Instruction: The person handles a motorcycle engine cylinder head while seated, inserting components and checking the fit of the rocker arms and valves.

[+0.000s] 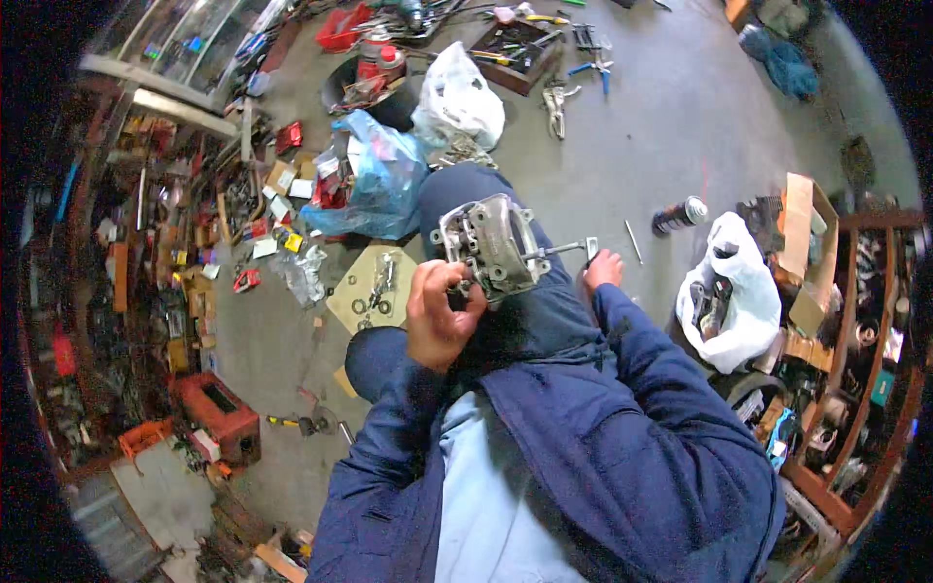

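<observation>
A grey metal engine cylinder head [498, 238] rests tilted over my raised knee, its cavities and bolt lugs showing. My left hand [442, 311] is closed on its lower left edge, thumb and fingers pinching the casting. From its right side sticks out a metal rod with a flat crosspiece, a T-handled tool [564, 250]. Close against that crosspiece, my right hand [604, 270] has its fingers curled round the handle's end. How the rod meets the casting is hard to make out. Left of my knee, loose rings and a small clear bag lie on a cardboard sheet [355, 313].
Bags stand on the floor: a blue one [384, 185], a white one [459, 97] and another white one [743, 301] at right. A spray can [680, 216] and a thin rod [634, 241] lie nearby. Farther off are pliers [556, 107] and a tool tray [520, 58]. Cluttered shelves line both sides.
</observation>
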### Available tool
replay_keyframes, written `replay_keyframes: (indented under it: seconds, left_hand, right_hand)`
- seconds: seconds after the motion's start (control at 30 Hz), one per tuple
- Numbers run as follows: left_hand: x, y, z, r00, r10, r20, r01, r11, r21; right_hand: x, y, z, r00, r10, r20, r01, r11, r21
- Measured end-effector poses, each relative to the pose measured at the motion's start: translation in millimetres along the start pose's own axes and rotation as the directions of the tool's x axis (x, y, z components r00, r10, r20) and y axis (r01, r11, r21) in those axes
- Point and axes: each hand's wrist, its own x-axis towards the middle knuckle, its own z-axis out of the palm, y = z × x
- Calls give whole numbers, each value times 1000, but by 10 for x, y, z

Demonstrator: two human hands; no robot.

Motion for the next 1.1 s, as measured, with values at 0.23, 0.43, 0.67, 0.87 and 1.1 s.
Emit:
replay_keyframes:
  seconds: [0.23, 0.43, 0.67, 0.87, 1.1]
  left_hand:
    - [-155, -95, -168, 998, -36, -57, 41, 996, 76]
    - [40, 64, -256, 992, -118, -37, 120, 992, 46]
    - [26, 326, -446, 973, -230, 14, 228, 969, 91]
    - [21, 453, -418, 972, -225, 69, 223, 974, 26]
    - [110, 555, -431, 986, -151, 66, 153, 988, -27]
  right_hand:
    - [-862, -861, -2333, 745, -632, -214, 204, -90, 975]
    - [-1090, -1083, -2912, 595, -791, -141, -14, -185, 983]
    - [-199, -562, -1682, 948, -316, 37, 99, 403, 910]
    - [336, 121, 197, 966, -129, 225, 108, 989, 103]
    - [864, 581, 871, 999, 5, 44, -31, 794, 607]
